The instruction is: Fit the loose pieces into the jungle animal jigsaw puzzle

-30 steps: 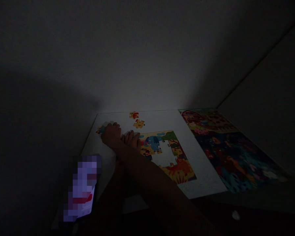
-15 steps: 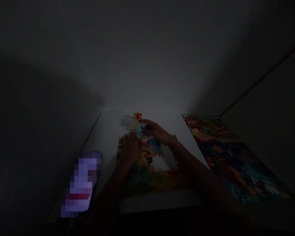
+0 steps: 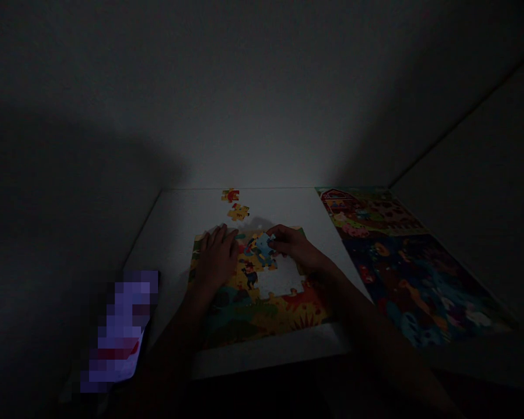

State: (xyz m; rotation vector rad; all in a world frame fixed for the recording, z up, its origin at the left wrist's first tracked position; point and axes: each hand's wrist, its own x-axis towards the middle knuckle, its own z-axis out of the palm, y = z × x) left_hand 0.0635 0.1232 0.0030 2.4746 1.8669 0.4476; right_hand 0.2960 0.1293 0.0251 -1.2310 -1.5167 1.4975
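A partly filled jigsaw puzzle [image 3: 244, 319] with a colourful picture lies on the white table in the head view. My left hand [image 3: 218, 256] rests flat on its upper left part, fingers apart. With bent fingers, my right hand [image 3: 290, 244] pinches a blue puzzle piece [image 3: 263, 240] over the top middle of the picture. Whether that piece is seated or only lying over its neighbours, I cannot tell. Below and right of it, a white gap [image 3: 283, 279] shows in the puzzle. Two loose pieces lie beyond: a yellow puzzle piece [image 3: 238, 212] and a red-and-yellow puzzle piece [image 3: 230, 195].
On the right lie a farm picture [image 3: 371, 212] and a dark blue picture [image 3: 423, 285]. A phone [image 3: 117, 331] with a lit, blurred screen is at the lower left. The white table [image 3: 166, 233] meets a wall behind, and the room is dim.
My right hand has come back from the far side toward the puzzle, bringing the blue piece. The yellow loose piece now shows uncovered. My left hand stays on the puzzle; the whole view has shifted slightly.
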